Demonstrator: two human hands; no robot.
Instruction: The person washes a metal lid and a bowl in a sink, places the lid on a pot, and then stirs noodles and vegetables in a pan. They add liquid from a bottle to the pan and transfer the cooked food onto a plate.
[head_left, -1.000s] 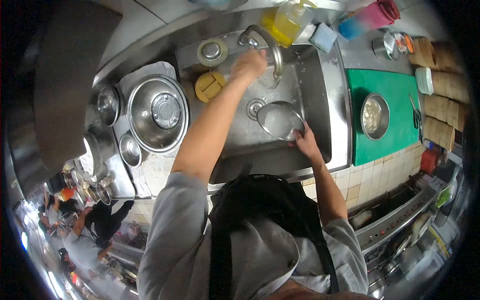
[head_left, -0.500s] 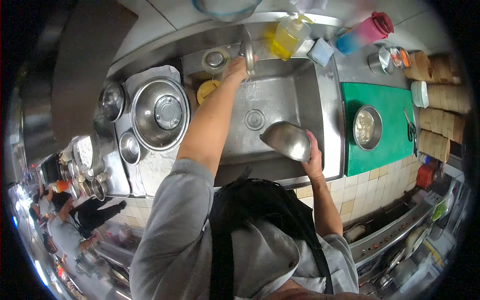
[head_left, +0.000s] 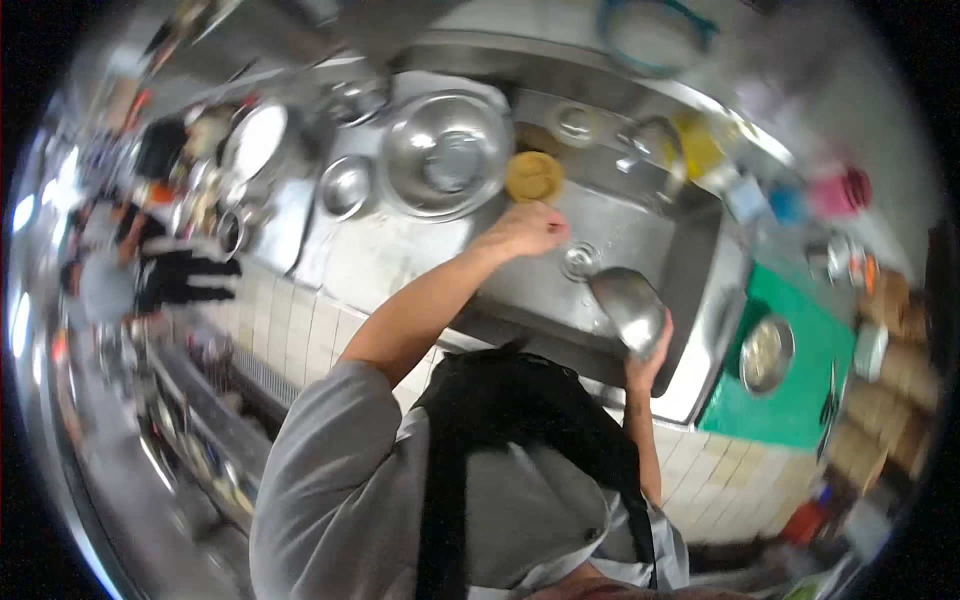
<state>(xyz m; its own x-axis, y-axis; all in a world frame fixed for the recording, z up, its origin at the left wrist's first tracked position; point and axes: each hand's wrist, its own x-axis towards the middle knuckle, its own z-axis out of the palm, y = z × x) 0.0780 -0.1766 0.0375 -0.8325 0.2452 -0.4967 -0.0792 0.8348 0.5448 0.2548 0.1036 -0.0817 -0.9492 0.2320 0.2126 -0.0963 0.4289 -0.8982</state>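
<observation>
My right hand (head_left: 650,352) grips the rim of a stainless steel bowl (head_left: 628,308), tilted on its side over the front right of the sink (head_left: 690,275). The bowl's rounded outside shows; its inside is hidden. My left hand (head_left: 528,230) is over the sink's left part, fingers curled in, slightly blurred, with nothing visible in them. Just behind it lies a round yellow disc like a sponge (head_left: 534,178). The faucet (head_left: 655,150) stands at the back of the sink, away from both hands. Below the left hand's fingertips is the drain (head_left: 581,261).
Left of the sink stand a large steel bowl (head_left: 443,155) and a smaller one (head_left: 347,187). On the right, a green cutting board (head_left: 800,395) bears a bowl of pale food (head_left: 767,356) and scissors (head_left: 829,405). Co-workers (head_left: 110,265) stand at far left.
My left hand has left the faucet and come back toward me, its fingers now curled. The thin water stream no longer shows. My view has turned; the bowl stays in my right hand.
</observation>
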